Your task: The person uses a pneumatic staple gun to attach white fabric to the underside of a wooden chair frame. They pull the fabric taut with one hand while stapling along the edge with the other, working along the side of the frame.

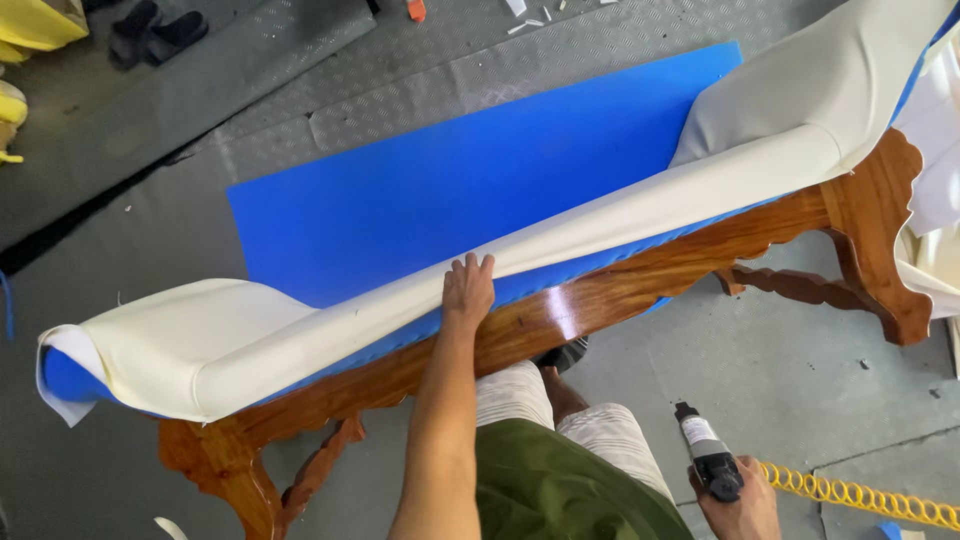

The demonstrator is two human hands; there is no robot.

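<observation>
My left hand (467, 290) lies flat with fingers together on the edge of a cream upholstery cover (330, 325), pressing it against the blue foam pad (450, 190) of a carved wooden bench (600, 295). The cover is folded back over the near edge, bunched at both ends. My right hand (742, 500) hangs low at the right, closed around a black pneumatic staple gun (708, 452) with a coiled yellow air hose (860, 495). The gun points away from the bench.
The polished wooden bench frame has curved legs at left (225, 470) and right (885, 270). Grey patterned floor mats (330, 90) lie beyond. Dark sandals (155, 32) and a yellow object (35, 22) sit at the top left; small scraps litter the top.
</observation>
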